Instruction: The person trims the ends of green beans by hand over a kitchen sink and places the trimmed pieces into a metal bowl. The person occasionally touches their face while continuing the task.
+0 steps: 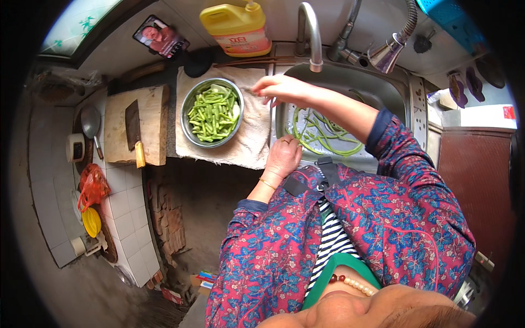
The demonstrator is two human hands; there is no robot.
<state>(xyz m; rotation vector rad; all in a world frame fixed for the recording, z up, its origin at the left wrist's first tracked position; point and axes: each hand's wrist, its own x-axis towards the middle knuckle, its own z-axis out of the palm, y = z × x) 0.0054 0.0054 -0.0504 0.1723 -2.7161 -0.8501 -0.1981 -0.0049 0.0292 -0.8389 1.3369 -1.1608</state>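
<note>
Cut green bean pieces [213, 115] fill a round metal bowl [184, 128], which rests on a pale cloth [256, 139] left of the sink. My right hand [285, 89] hovers over the cloth and the sink's left rim, fingers spread, right of the bowl; nothing shows in it. At the sink's near left corner, my left hand [285, 155] has thumb and fingertips closed on the end of a long green bean [303, 143]. More long beans [342, 151] lie inside the stainless steel sink [379, 78].
A cleaver [132, 125] lies on a wooden chopping board [112, 143] to the left. Behind stand a yellow detergent jug [233, 24] and a phone [160, 37]. The faucet [313, 37] and a flexible spray hose [410, 18] hang over the sink.
</note>
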